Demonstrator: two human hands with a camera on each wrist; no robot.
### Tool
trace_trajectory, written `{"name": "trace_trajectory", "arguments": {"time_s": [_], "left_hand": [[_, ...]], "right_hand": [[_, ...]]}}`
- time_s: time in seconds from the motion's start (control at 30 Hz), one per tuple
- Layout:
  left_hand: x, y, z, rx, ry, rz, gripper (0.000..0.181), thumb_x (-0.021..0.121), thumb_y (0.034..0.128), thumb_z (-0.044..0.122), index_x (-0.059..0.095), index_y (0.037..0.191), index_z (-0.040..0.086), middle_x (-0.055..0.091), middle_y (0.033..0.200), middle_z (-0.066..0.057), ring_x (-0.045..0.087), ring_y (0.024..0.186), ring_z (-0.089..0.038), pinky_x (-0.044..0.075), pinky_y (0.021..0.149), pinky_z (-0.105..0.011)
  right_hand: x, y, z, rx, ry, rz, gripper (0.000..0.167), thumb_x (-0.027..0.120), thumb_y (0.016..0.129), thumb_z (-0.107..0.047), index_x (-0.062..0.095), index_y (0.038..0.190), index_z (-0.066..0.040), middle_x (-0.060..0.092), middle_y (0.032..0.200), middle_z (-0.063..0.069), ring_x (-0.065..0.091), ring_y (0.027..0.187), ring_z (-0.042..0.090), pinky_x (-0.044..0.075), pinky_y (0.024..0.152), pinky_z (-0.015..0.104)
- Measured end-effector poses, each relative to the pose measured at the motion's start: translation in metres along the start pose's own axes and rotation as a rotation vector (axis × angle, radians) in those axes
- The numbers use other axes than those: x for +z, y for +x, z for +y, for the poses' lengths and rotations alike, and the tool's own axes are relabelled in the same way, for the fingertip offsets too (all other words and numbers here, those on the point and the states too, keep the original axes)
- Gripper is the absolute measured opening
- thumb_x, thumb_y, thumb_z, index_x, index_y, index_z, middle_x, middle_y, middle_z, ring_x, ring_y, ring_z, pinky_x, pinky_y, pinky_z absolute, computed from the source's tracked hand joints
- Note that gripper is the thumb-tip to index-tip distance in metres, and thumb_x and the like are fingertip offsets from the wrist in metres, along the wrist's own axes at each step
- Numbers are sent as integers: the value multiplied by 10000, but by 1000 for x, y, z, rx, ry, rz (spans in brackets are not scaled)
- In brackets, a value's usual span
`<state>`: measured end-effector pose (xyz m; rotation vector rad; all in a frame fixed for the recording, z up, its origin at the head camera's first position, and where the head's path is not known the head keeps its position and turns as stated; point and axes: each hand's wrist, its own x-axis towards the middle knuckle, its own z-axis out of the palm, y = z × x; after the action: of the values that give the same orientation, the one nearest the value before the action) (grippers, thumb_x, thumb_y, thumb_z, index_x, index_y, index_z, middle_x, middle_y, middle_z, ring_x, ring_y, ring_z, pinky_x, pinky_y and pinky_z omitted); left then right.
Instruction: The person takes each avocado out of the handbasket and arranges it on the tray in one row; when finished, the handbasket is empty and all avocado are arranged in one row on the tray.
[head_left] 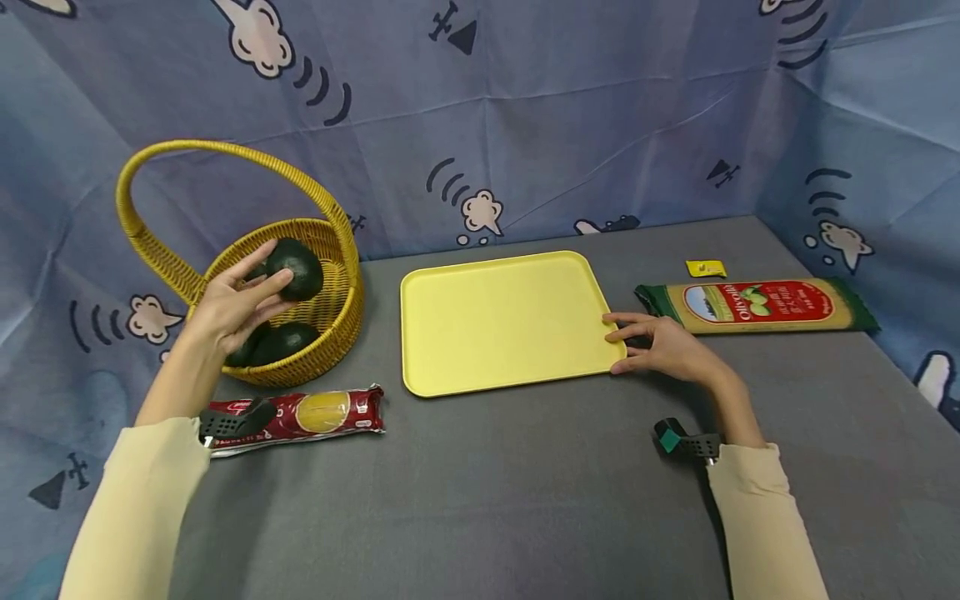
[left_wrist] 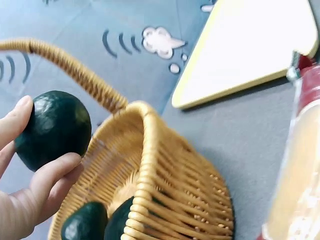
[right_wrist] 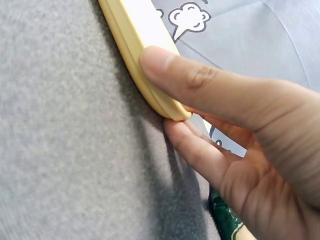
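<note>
My left hand (head_left: 238, 304) grips a dark green avocado (head_left: 297, 271) between thumb and fingers, over the yellow wicker basket (head_left: 347, 321). In the left wrist view the held avocado (left_wrist: 56, 131) is apart from the basket's rim. More avocados (head_left: 283, 342) lie inside the basket, partly hidden by its wall and my hand. On the right, my right hand (head_left: 663, 348) pinches the near right corner of a shallow yellow tray (head_left: 502, 325). The right wrist view has the thumb (right_wrist: 159, 62) on the tray's rim, with other fingers around its corner.
A red pasta packet (head_left: 322, 414) lies in front of the basket, partly behind my left wrist. Right of the tray are a green and tan Olivoila pasta packet (head_left: 757, 304) and a small yellow sachet (head_left: 705, 268). Patterned blue cloth (head_left: 540, 125) hangs behind the grey table (head_left: 480, 500).
</note>
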<state>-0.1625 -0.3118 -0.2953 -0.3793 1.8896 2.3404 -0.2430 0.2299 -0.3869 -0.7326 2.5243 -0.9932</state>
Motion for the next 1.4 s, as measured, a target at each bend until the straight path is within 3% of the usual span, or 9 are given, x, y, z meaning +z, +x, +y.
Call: {"name": "trace_trajectory", "arguments": {"time_s": [0.07,0.17,0.3,0.43,0.5,0.67,0.87,1.13,1.4], "left_hand": [[3,-7,-1,21,-3,8,743,628,918,71,264,1520,309,-128,1574,-162,684,824,-85,552,766,-216],[8,-17,-3,62,-27,8,724,627,915,49,304,1507,314,-30,1557,-198,677,861,-94,554,779,-241],[17,-29,-8,135,-90,-39,714,609,913,-12,318,1512,247,315,1365,-150,677,901,-145,563,785,-285],[32,-40,-16,195,-89,-111,677,593,917,-37,341,1506,182,454,1237,-75,657,977,-151,560,806,-312],[43,-44,-19,205,-70,-136,649,595,917,-36,377,1490,176,505,1222,-70,646,1012,-146,557,816,-321],[72,-45,-25,178,18,-173,617,604,925,-3,409,1475,195,473,1281,-95,634,1039,-149,541,855,-332],[109,-26,-35,128,103,-209,617,581,950,23,371,1493,228,390,1395,-143,570,1155,-227,520,905,-372],[163,18,-45,72,79,-199,598,620,921,3,446,1455,207,404,1400,-171,519,1214,-329,477,955,-458],[189,58,-69,-48,81,-166,592,652,900,9,478,1434,197,464,1389,-221,552,1169,-393,459,977,-486]], "right_hand": [[0,0,-2,6,-2,0,533,824,757,-263,669,1167,40,441,1441,174,333,1353,388,492,921,459],[1,2,-3,9,-4,3,529,826,755,-262,672,1158,44,446,1436,174,338,1350,384,499,913,441],[5,5,-4,-14,3,18,523,834,750,-245,674,1150,51,457,1425,176,356,1342,372,506,903,420],[10,8,-3,-42,45,28,522,829,760,-207,656,1169,67,442,1433,183,370,1336,369,493,915,396],[12,10,-3,-52,64,29,524,821,773,-187,639,1188,78,425,1443,187,369,1337,371,477,931,392],[18,13,-4,-44,82,36,575,804,798,-191,587,1249,91,381,1463,184,346,1348,374,427,980,426],[22,13,0,-35,103,60,606,809,793,-207,572,1281,62,379,1462,158,351,1351,351,415,998,436],[21,13,2,-36,36,82,566,827,768,-263,636,1202,44,432,1429,149,388,1328,339,454,963,423],[15,14,-12,-40,-80,52,545,841,748,-240,661,1154,76,471,1403,178,471,1258,357,516,891,412]]}}
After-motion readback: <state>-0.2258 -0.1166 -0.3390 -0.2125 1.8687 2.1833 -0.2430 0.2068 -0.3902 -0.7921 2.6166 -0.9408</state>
